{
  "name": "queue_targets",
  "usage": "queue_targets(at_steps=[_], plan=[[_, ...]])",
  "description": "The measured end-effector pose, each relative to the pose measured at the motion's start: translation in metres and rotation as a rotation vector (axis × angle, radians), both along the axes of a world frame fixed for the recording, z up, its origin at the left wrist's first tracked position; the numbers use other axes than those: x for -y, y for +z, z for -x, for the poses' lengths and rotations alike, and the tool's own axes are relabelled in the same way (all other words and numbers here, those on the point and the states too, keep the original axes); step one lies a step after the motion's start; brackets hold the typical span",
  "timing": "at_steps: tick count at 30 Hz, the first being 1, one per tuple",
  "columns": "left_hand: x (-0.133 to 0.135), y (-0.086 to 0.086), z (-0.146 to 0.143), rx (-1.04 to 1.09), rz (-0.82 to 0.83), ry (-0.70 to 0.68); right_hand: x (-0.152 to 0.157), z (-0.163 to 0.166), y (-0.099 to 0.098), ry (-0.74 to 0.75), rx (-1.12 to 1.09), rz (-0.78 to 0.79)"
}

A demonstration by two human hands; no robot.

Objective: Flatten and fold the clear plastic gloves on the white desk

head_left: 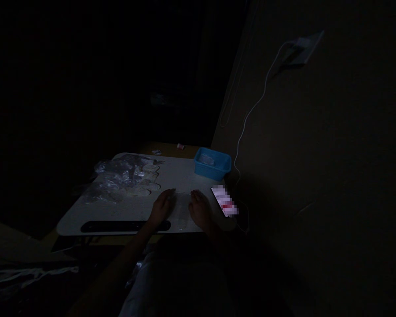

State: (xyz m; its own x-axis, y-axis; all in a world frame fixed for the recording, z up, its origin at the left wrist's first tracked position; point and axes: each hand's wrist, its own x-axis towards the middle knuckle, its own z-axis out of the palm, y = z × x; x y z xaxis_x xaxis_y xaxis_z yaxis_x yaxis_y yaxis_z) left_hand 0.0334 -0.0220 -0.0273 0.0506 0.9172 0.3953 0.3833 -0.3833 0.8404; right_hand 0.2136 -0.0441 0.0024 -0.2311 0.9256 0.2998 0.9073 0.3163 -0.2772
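Observation:
Over the white tabletop [174, 171], my left hand [161, 207] and my right hand [199, 209] face each other a short way apart. Between them stretches a clear plastic bag [181, 210], its top edge running from one hand's fingertips to the other's. The fingers of each hand look pinched on a side of it. Dim light hides the finer detail of the fingers. Left of my left hand lie several pale, rounded pieces [148, 178], whose kind I cannot make out. A heap of crinkled clear plastic bags [122, 171] partly covers them.
A blue plastic basket [209, 171] with something clear inside stands at the back right. Beside my right hand lies a lit phone [223, 200]. A white cable [249, 112] runs down from the wall outlet [303, 47]. A dark slot [112, 226] lines the table's front edge.

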Motion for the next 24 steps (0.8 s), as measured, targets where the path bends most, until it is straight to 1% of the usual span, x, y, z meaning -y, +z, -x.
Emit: queue_targets(at_steps=[3,6,11,13,19,22,24], plan=[[0.003,0.003,-0.007,-0.295,-0.091,-0.104,0.008,0.008,-0.013,0.021,0.095,0.005],[0.001,0.004,-0.014,-0.571,-0.127,-0.141,0.009,0.011,-0.022,0.002,0.136,0.05],[-0.008,-0.003,-0.022,-0.871,-0.129,-0.181,0.01,0.011,-0.023,-0.006,0.132,0.043],[-0.009,-0.006,-0.023,-0.93,-0.133,-0.174,0.011,0.011,-0.022,-0.012,0.119,0.036],[-0.006,-0.009,-0.022,-0.986,-0.138,-0.13,0.014,0.012,-0.02,-0.016,0.105,0.029],[-0.007,-0.009,-0.021,-0.985,-0.142,-0.121,0.011,0.01,-0.018,-0.012,0.08,0.069],[-0.007,-0.011,-0.021,-0.961,-0.155,-0.114,0.005,0.006,-0.011,-0.004,0.057,0.105]])
